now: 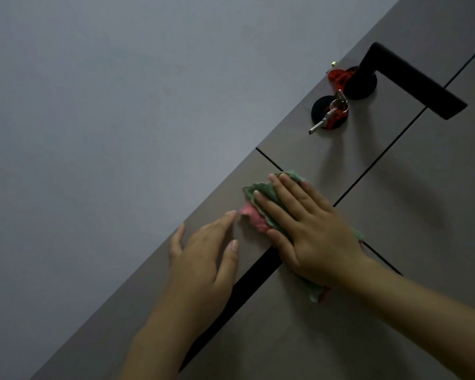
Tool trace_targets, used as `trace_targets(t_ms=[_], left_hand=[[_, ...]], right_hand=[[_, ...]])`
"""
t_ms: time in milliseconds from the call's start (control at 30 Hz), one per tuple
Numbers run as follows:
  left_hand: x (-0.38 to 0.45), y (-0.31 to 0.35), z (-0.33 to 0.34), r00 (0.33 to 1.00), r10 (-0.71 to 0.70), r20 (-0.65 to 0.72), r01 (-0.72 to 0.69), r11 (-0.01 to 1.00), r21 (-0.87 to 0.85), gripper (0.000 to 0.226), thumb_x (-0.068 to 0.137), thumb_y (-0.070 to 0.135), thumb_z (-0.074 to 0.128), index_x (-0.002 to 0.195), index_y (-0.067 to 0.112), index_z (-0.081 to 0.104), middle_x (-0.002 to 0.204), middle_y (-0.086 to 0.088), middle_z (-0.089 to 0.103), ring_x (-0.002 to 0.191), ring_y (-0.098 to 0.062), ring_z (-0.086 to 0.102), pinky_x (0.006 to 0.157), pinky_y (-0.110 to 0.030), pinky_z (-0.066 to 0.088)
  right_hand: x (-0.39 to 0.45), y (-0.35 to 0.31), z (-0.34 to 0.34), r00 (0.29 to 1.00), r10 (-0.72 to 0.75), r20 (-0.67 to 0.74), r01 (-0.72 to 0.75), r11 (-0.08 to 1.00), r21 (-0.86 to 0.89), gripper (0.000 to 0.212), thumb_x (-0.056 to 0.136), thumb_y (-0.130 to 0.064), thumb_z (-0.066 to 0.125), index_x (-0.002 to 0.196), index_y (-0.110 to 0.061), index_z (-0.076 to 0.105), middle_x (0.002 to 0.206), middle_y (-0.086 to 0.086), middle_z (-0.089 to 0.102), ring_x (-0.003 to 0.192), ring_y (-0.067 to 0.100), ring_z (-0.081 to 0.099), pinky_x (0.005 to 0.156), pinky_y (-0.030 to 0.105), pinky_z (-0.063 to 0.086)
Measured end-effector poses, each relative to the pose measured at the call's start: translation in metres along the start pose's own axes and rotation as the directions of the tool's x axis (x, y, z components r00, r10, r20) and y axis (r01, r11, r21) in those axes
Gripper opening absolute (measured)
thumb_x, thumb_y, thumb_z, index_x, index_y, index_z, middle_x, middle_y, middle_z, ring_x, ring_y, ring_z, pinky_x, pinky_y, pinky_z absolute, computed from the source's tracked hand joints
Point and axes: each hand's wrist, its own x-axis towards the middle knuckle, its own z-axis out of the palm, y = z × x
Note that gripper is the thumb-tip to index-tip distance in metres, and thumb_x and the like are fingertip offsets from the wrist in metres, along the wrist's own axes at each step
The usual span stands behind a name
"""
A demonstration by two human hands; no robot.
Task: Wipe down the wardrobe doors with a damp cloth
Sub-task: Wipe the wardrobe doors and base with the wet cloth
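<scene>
Two bare hands and forearms are seen, entering from the lower edge. No sleeve is worn on either forearm as far as it is shown. The left hand (203,259) and the right hand (310,229) are ungloved. Short, unpainted fingernails are shown. No ring, watch or bracelet is seen on either hand or wrist.

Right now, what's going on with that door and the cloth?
A person is wiping a brown door. The right hand presses a green and pink cloth flat against the panel, below the black lever handle and the key in the lock. The left hand rests open beside the cloth.
</scene>
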Motion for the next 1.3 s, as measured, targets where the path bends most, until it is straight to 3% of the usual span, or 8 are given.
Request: trace_targets(t_ms=[200, 300, 433, 667, 900, 1133, 1200, 1300], left_hand=[[-0.005, 0.000, -0.001, 0.996, -0.055, -0.069, 0.060, 0.995, 0.076, 0.059, 0.085, 0.043, 0.027, 0.136, 0.022, 0.049, 0.135, 0.008, 0.052, 0.121, 0.010, 0.032, 0.111, -0.043, 0.021], [-0.012, -0.004, 0.001, 0.988, -0.144, -0.061, 0.150, 0.980, 0.130, 0.067, 0.083, 0.044, 0.026, 0.141, 0.017, 0.044, 0.146, 0.000, 0.043, 0.134, -0.011, 0.036, 0.110, -0.041, 0.020], [-0.016, -0.005, 0.003, 0.983, -0.185, 0.008, 0.182, 0.972, 0.151, 0.060, 0.087, 0.034, 0.032, 0.145, 0.020, 0.037, 0.156, 0.002, 0.025, 0.142, -0.011, 0.019, 0.113, -0.031, 0.003], [-0.021, -0.015, -0.001, 0.965, -0.254, -0.071, 0.260, 0.961, 0.091, 0.058, 0.086, 0.030, 0.034, 0.143, 0.022, 0.040, 0.154, 0.004, 0.029, 0.141, -0.013, 0.020, 0.116, -0.035, 0.009], [-0.031, -0.030, -0.005, 0.933, -0.327, -0.153, 0.335, 0.942, 0.034, 0.058, 0.084, 0.024, 0.038, 0.141, 0.016, 0.043, 0.149, -0.002, 0.039, 0.138, -0.019, 0.031, 0.116, -0.040, 0.019], [-0.030, -0.032, -0.007, 0.931, -0.336, -0.143, 0.335, 0.942, -0.034, 0.058, 0.086, 0.026, 0.037, 0.144, 0.019, 0.039, 0.148, 0.002, 0.040, 0.136, -0.012, 0.031, 0.116, -0.039, 0.023], [-0.032, -0.034, -0.006, 0.934, -0.329, -0.138, 0.326, 0.944, -0.044, 0.058, 0.086, 0.026, 0.036, 0.144, 0.017, 0.039, 0.148, 0.001, 0.039, 0.137, -0.013, 0.032, 0.116, -0.040, 0.023], [-0.035, -0.035, -0.005, 0.943, -0.308, -0.129, 0.306, 0.951, -0.041, 0.057, 0.087, 0.027, 0.034, 0.143, 0.014, 0.040, 0.150, -0.003, 0.037, 0.139, -0.016, 0.030, 0.117, -0.040, 0.020]], right_hand=[[0.058, -0.015, 0.005, 0.897, 0.440, -0.049, -0.437, 0.898, 0.059, 0.059, 0.099, -0.045, 0.014, 0.150, -0.017, 0.008, 0.159, 0.012, 0.002, 0.147, 0.024, -0.002, 0.117, 0.036, -0.003], [0.022, -0.055, 0.012, 0.975, 0.219, 0.020, -0.220, 0.974, 0.057, 0.058, 0.100, -0.043, 0.021, 0.151, -0.015, 0.018, 0.158, 0.012, 0.009, 0.147, 0.026, 0.004, 0.118, 0.039, 0.003], [-0.040, -0.041, 0.005, 0.996, 0.014, 0.083, -0.014, 1.000, 0.005, 0.057, 0.099, -0.043, 0.023, 0.149, -0.015, 0.026, 0.157, 0.012, 0.018, 0.146, 0.026, 0.013, 0.118, 0.042, 0.012], [0.032, -0.007, 0.002, 0.868, 0.497, 0.018, -0.497, 0.868, 0.006, 0.062, 0.099, -0.047, 0.014, 0.151, -0.016, 0.000, 0.159, 0.014, -0.006, 0.146, 0.025, -0.009, 0.118, 0.037, -0.007], [-0.035, -0.091, 0.015, 0.986, -0.117, 0.115, 0.114, 0.993, 0.034, 0.058, 0.098, -0.043, 0.028, 0.147, -0.013, 0.032, 0.155, 0.013, 0.023, 0.145, 0.028, 0.018, 0.118, 0.041, 0.012], [0.033, -0.040, 0.011, 0.924, 0.383, -0.022, -0.383, 0.924, 0.015, 0.060, 0.099, -0.043, 0.020, 0.151, -0.012, 0.016, 0.158, 0.016, 0.008, 0.147, 0.027, 0.004, 0.118, 0.037, 0.000], [0.034, -0.066, 0.019, 0.939, 0.343, -0.022, -0.342, 0.938, 0.054, 0.059, 0.099, -0.042, 0.023, 0.150, -0.011, 0.021, 0.157, 0.017, 0.013, 0.146, 0.029, 0.009, 0.118, 0.038, 0.002], [-0.014, -0.110, 0.025, 0.999, 0.001, 0.036, -0.004, 0.997, 0.076, 0.056, 0.099, -0.040, 0.028, 0.146, -0.012, 0.035, 0.154, 0.015, 0.024, 0.144, 0.029, 0.019, 0.118, 0.041, 0.011]])
